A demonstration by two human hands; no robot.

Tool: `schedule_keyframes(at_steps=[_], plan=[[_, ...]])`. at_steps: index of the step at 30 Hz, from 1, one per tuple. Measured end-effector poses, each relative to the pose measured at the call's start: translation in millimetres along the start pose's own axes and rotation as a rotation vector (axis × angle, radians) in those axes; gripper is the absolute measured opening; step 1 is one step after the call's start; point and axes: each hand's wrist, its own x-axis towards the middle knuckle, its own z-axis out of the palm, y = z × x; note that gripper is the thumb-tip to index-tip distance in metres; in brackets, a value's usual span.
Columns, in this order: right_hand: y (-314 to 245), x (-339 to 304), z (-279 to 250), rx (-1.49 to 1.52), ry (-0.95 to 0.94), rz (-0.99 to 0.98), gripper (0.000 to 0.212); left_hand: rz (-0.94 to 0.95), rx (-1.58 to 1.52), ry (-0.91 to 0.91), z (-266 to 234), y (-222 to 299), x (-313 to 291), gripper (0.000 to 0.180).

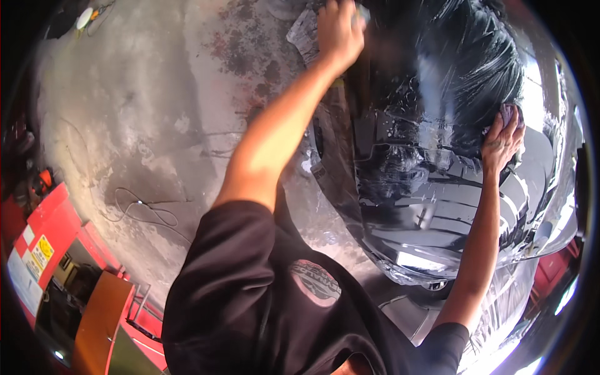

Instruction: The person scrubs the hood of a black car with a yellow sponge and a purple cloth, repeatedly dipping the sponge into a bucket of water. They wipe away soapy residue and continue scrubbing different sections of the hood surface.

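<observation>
The right hand (502, 142), at the right of the frame, has its fingers bent around a greyish cloth (509, 113), bunched and soft, its folds running roughly up the frame against a dark vehicle body (431, 215). The left hand (341, 36), top centre, is curled; its grip is too hidden to tell, with crumpled pale fabric (304, 32) just beside it. The body fills the right half, long axis running top to bottom, rounded end downward, smooth and glossy below, its upper part streaked and creased like thin film, beside rough, stained concrete floor (131, 94)
</observation>
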Motion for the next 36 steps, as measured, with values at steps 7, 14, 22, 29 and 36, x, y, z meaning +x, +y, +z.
schedule_keyframes(at_steps=[7,14,22,29,36], plan=[[11,-5,-11,-0.020,-0.008,-0.008,0.063,0.011,-0.112,-0.088,-25,50,-144,0.043],[11,-7,1,-0.018,-0.005,-0.035,0.066,-0.257,-0.180,-0.385,-3,-6,15,0.035],[7,-5,-7,-0.004,0.038,-0.043,0.061,0.072,0.010,-0.034,-17,53,-106,0.031],[5,-5,-3,-0.028,0.035,-0.040,0.062,-0.101,-0.016,-0.379,-3,14,-7,0.025],[14,-9,-3,-0.063,0.028,-0.006,0.062,0.263,-0.045,-0.251,-28,87,-137,0.046]])
